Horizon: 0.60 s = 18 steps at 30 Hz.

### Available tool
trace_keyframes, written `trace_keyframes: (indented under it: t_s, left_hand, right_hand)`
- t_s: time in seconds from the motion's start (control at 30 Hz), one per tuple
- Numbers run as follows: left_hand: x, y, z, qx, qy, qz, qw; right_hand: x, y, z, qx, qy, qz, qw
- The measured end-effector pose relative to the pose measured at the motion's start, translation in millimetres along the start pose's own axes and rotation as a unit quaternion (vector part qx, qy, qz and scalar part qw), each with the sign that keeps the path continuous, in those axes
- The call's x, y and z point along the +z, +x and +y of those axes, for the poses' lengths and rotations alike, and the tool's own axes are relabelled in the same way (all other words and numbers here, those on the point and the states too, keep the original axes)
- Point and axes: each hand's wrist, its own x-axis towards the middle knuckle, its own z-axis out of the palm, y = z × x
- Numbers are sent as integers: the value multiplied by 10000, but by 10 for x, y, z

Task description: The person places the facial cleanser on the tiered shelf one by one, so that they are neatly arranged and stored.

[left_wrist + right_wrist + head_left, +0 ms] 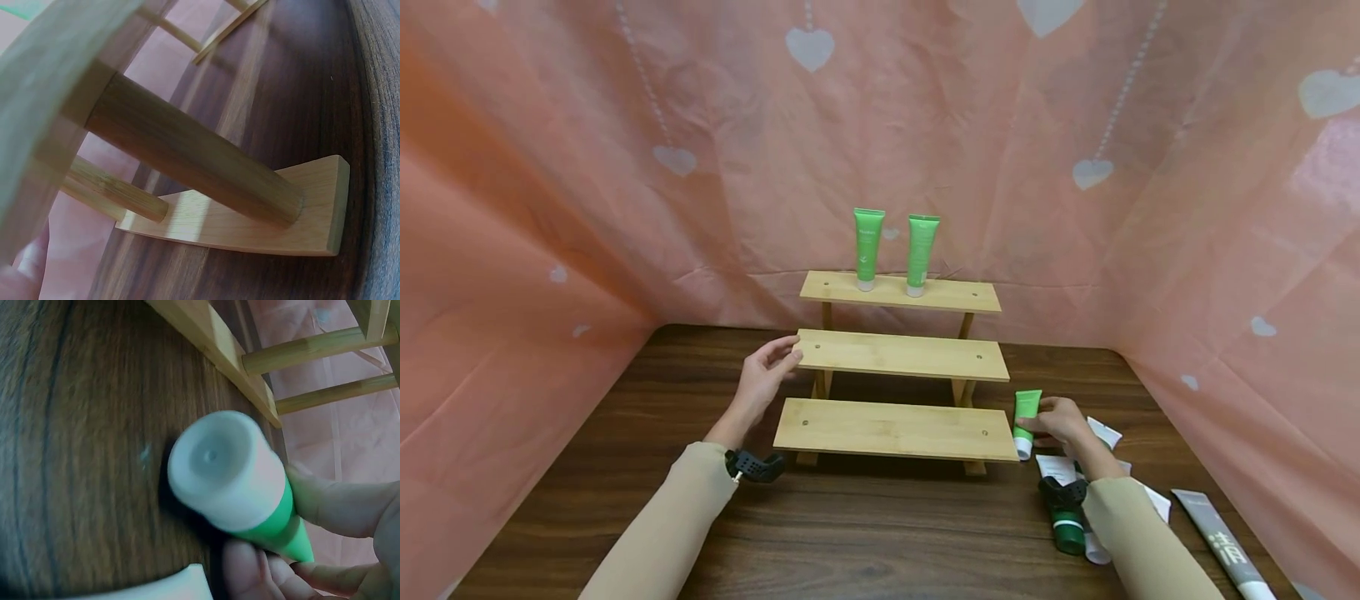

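Note:
My right hand (1060, 423) pinches a green squeeze tube (1027, 408) with a white cap, just off the right end of the lowest shelf. In the right wrist view the tube's cap (219, 469) faces the camera, with thumb and fingers on the green body. My left hand (765, 372) touches the left end of the middle tier of a three-step wooden display rack (898, 354), its fingers loosely bent. On the top tier stand two green tubes, one left (868, 247) and one right (921, 254), both cap down.
Under and beside the right forearm lie several tubes, among them a dark green-capped one (1067, 533) and white ones (1105, 432), partly hidden. A grey tube (1221, 537) lies farther right on the dark wooden table (865, 533). Pink curtain (970, 125) hangs behind and at both sides.

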Motion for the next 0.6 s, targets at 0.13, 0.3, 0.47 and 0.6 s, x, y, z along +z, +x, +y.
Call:
trace_keyframes:
  t_s: [0.13, 0.3, 0.47, 0.6]
  left_hand:
    - [9, 5, 11, -111, -27, -29, 9999]
    - [17, -22, 84, -187, -135, -82, 9997]
    - [46, -91, 236, -166, -125, -136, 9997]
    - [49, -120, 286, -210, -88, -96, 9997]
  right_hand:
    - [11, 2, -10, 115, 121, 7, 9999]
    - [5, 5, -18, 209, 327, 24, 9992]
    - [-11, -17, -23, 219, 632, 20, 9978]
    - [-20, -28, -14, 174, 946, -43, 9954]
